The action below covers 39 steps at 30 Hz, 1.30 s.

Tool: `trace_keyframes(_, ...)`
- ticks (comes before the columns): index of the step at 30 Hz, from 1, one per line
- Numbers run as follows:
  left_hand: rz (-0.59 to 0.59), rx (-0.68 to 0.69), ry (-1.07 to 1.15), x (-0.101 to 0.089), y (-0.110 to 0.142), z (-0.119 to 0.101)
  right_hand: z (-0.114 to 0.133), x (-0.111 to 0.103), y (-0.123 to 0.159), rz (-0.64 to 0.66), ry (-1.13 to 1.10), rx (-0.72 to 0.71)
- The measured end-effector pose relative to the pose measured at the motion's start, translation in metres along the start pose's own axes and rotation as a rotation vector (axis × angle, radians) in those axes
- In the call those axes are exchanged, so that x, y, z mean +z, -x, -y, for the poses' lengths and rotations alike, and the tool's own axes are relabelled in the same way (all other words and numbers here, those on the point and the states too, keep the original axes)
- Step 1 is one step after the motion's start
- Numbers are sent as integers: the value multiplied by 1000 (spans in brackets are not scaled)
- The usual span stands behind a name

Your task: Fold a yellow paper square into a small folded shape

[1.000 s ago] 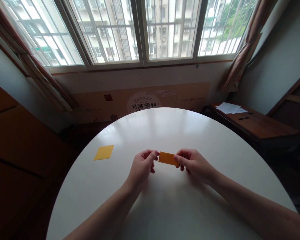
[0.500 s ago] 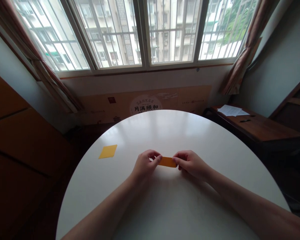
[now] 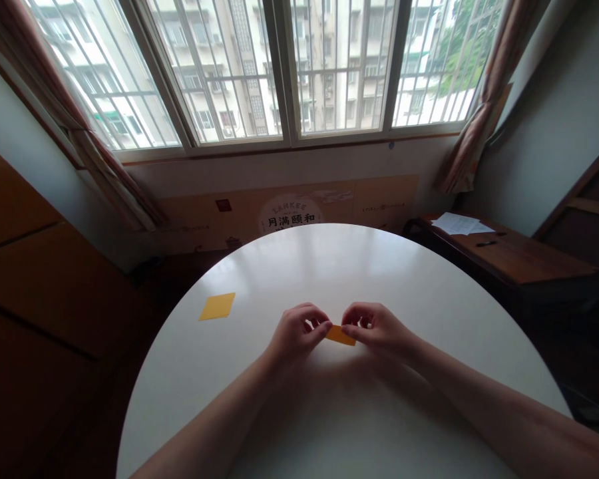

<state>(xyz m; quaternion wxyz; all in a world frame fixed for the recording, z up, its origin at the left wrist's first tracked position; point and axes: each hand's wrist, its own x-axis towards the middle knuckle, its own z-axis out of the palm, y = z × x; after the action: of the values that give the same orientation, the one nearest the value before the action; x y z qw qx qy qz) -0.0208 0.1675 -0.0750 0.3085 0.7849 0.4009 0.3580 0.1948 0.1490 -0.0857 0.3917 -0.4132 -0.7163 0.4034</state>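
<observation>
A small folded piece of orange-yellow paper (image 3: 340, 335) is held between my two hands, just above the white table. My left hand (image 3: 302, 329) pinches its upper left edge between thumb and fingers. On the other side my right hand (image 3: 372, 324) grips the upper edge the same way, with its thumb close to the left thumb. Parts of the paper's top edge are hidden behind the fingertips. To the left lies a stack or sheet of yellow square paper (image 3: 217, 307), flat and apart from both hands.
The round white table (image 3: 329, 266) spreads beneath my arms. At the right stands a low wooden table (image 3: 539, 259) bearing white papers (image 3: 462, 223) and a dark pen-like thing (image 3: 486, 244). A printed cardboard panel (image 3: 379, 199) and barred windows are beyond the far edge.
My hands have come closer together along the paper's upper edge, and less of that edge shows. The paper now tilts slightly down to the right. The yellow square stays put on the table.
</observation>
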Motion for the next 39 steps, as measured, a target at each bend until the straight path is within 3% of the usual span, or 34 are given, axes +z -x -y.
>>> trace_keyframes(10,49,23,30,3,1,-1,0,6,1,70,74,-36)
trace_keyframes(18,16,47,39,6,5,-5,3,5,2,78,43,-9)
trace_keyframes(25,60,69,27,7,6,-9,8,7,5,145,61,42)
trace_keyframes(32,18,-15,89,2,5,-15,9,0,4,166,104,72)
trace_keyframes(39,-58,-183,252,-2,-1,-5,8,-9,3,166,122,94)
